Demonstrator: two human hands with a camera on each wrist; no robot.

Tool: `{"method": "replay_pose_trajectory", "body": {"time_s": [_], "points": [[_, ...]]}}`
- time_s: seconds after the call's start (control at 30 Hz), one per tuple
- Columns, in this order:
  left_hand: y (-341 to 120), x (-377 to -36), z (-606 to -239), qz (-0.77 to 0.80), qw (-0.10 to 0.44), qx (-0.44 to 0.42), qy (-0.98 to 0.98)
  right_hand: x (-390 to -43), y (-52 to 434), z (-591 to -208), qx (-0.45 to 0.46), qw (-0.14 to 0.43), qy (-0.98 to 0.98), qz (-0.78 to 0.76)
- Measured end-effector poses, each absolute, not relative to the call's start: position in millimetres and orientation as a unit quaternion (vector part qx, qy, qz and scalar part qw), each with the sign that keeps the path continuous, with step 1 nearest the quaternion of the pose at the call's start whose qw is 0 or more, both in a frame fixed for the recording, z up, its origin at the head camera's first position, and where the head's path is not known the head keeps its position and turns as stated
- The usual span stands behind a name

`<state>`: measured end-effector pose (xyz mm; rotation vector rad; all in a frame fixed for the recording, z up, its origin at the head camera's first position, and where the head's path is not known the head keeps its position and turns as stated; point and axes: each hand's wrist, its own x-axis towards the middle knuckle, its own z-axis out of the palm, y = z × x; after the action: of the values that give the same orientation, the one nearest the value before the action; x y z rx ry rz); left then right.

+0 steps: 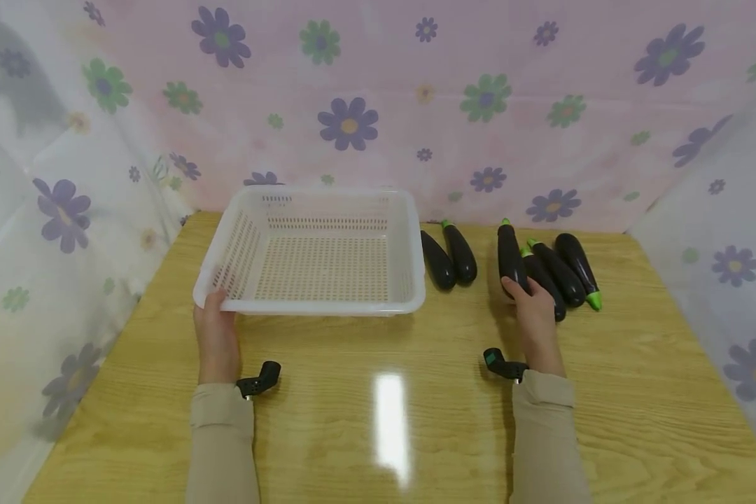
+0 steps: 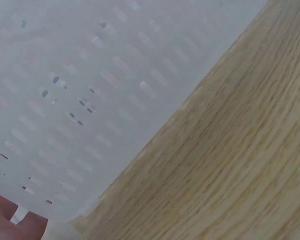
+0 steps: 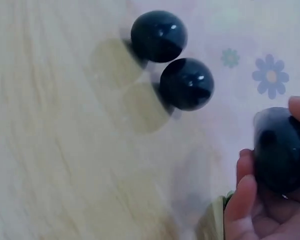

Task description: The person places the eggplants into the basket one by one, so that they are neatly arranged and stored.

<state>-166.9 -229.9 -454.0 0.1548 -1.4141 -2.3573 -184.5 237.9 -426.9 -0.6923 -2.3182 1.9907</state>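
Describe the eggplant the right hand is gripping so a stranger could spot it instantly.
Start at the white basket on the wooden table; to its right lie two eggplants, then a cluster of three. It is the cluster's leftmost eggplant, stem pointing away, the only one with the right hand on it.

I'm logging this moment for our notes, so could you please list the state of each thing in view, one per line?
White basket: upright on the table, nothing in it, near left corner held.
Left hand: grips the basket's corner.
Right hand: fingers curled round the leftmost eggplant of the right group.
Eggplant pair: lying beside the basket, untouched.
Other three eggplants: lying side by side on the table.
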Motion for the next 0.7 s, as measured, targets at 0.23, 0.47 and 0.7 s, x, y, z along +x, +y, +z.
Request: {"method": "replay_pose_trajectory", "body": {"time_s": [0.23,0.47,0.7], "points": [[-226,-162,-441,-0.827,0.192,0.061,-0.525,-181,235,-420,-0.172,0.051,-0.616,0.767],[-225,-161,-432,-0.841,0.178,0.050,-0.508,-181,231,-418,-0.118,0.051,-0.544,0.829],[-226,-160,-430,-0.844,0.173,0.072,-0.503,-182,216,-413,-0.107,0.043,-0.510,0.853]]}}
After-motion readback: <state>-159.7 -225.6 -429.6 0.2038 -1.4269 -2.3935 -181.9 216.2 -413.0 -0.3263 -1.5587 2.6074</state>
